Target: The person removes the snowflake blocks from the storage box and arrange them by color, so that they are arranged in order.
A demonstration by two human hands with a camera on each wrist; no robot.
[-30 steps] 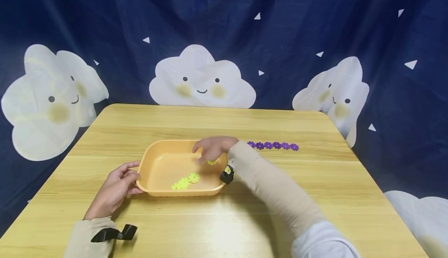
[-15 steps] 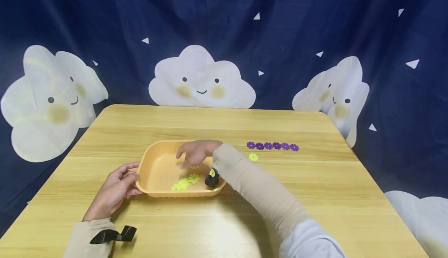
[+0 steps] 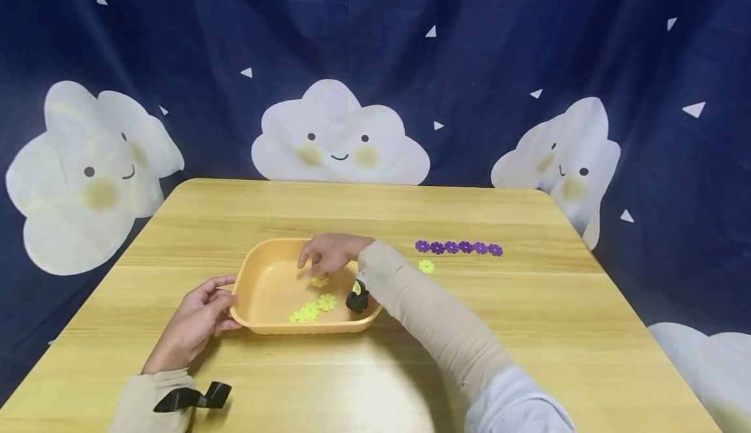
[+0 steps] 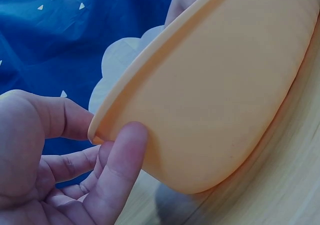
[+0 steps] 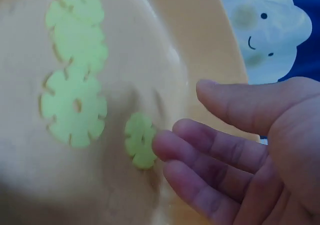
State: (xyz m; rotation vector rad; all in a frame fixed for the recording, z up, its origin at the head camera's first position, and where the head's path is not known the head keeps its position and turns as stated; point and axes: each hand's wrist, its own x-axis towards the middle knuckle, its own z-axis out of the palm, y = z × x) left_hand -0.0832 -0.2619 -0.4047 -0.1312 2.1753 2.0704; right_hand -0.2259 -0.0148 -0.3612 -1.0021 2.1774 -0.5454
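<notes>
A shallow orange plastic tray (image 3: 276,324) stands on the table. My left hand (image 3: 196,322) holds its left end, with thumb against the outer wall and a finger at the rim, as the left wrist view shows. Inside the tray, several yellow notched flower discs (image 3: 309,311) lie overlapped near the front wall. Another yellow disc (image 5: 141,141) leans apart from them, by the fingertips of my right hand (image 3: 333,252). That hand reaches over the far wall side with loose fingers, thumb apart; whether a fingertip touches the disc, I cannot tell for sure.
Right of the tray, a row of several purple flower discs (image 3: 459,248) lies on the wooden table (image 3: 364,381). Below its left end sits a single yellow flower disc (image 3: 426,266). A dark blue cloud-print curtain (image 3: 469,42) hangs behind the table.
My right hand has moved left inside the tray, and the separate yellow disc now lies farther left. The yellow disc on the table, hidden behind the sleeve before, shows now. My left hand stays put.
</notes>
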